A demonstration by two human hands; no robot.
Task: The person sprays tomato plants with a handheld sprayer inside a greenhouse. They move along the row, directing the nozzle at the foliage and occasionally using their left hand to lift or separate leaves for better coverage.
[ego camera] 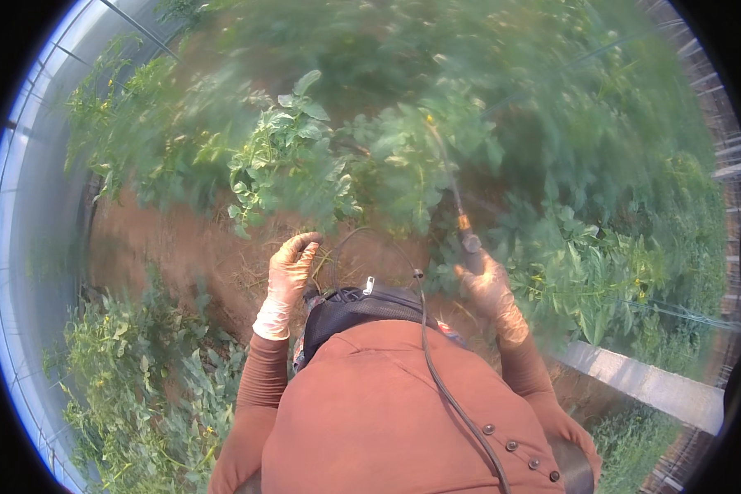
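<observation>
My right hand (493,289), in a thin pale glove, is closed around the dark handle of a spray wand (464,231) with an orange collar. Its thin curved tube points up and away into the leaves of tomato plants (284,154), near a yellow flower (430,118). My left hand (293,265), gloved with soiled fingertips, is raised in front of my left side, its fingers bent together; whether something small is between them I cannot tell. A black waist bag (376,302) is at my waist, and a dark cable (429,358) runs down over my shirt.
Leafy plants with yellow flowers stand ahead, at the right and at the lower left (148,370). Brown soil (154,247) shows between them. A pale post (648,376) is at the lower right, with strings (685,313) above it. Translucent greenhouse film (37,247) curves along the left.
</observation>
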